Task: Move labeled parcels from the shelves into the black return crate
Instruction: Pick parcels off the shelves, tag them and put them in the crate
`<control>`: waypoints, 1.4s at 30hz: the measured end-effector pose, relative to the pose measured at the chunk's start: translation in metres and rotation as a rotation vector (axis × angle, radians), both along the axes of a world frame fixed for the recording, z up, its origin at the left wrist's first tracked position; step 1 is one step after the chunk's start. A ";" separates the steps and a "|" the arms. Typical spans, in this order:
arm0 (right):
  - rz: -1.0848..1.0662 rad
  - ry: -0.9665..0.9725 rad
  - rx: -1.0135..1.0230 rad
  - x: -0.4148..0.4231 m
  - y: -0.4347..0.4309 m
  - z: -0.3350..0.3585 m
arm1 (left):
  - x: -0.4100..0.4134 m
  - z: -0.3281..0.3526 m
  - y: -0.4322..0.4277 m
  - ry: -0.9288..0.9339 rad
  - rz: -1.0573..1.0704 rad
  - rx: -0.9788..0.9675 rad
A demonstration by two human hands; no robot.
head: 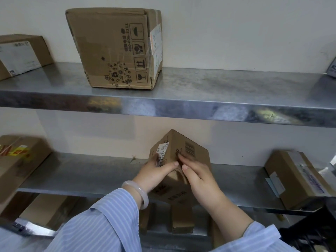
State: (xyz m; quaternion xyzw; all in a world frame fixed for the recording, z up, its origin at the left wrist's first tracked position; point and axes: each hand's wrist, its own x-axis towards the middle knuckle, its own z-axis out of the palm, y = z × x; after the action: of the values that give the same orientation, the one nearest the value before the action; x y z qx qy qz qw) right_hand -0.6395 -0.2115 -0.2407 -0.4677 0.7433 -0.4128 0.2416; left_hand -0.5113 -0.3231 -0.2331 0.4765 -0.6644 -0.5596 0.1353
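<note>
At a steel shelf (91, 171), pale wall (236, 33) behind, left fingers (170, 164) and right fingers (188, 169) around a tilted parcel (195, 151)

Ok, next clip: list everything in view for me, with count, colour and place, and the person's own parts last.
steel shelves: three, grey, against the white wall
large box: one, brown, upper shelf, centre
labelled box: one, brown, upper shelf, far left
cropped packet: one, grey-white, upper shelf, right edge
small parcel: one, brown, white label, held tilted at middle shelf's front
taped box: one, brown, red-yellow tape, middle shelf, left
flat box: one, brown, middle shelf, right
lower boxes: several, brown, bottom shelf, partly hidden
black crate: one, bottom right, cropped
bracelet: one, pale, left wrist
sleeves: two, blue-striped
left-hand grip: on the parcel's left face
right-hand grip: on its right face
</note>
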 end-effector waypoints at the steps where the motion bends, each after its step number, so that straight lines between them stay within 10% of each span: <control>1: -0.047 0.009 0.019 -0.005 0.000 -0.006 | 0.002 -0.001 -0.002 0.022 0.010 0.025; 8: -0.262 -0.265 0.233 -0.034 0.011 -0.027 | 0.011 -0.005 -0.006 0.079 0.006 0.006; 29: -0.142 -0.157 0.212 -0.081 0.038 -0.033 | -0.029 -0.040 0.005 -0.119 -0.047 -0.188; 35: -0.313 0.149 0.203 -0.124 0.079 -0.022 | -0.086 0.008 0.041 -0.291 -0.317 -0.811; 42: -0.553 0.499 0.396 -0.189 0.136 -0.017 | -0.173 0.007 0.101 -0.108 -0.612 -0.773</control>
State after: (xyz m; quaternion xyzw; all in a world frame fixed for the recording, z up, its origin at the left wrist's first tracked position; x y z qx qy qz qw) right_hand -0.8286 -0.0756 -0.2577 -0.2810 0.9414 -0.1853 0.0194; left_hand -0.6838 -0.2225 -0.2263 0.2028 -0.9388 -0.2611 0.0970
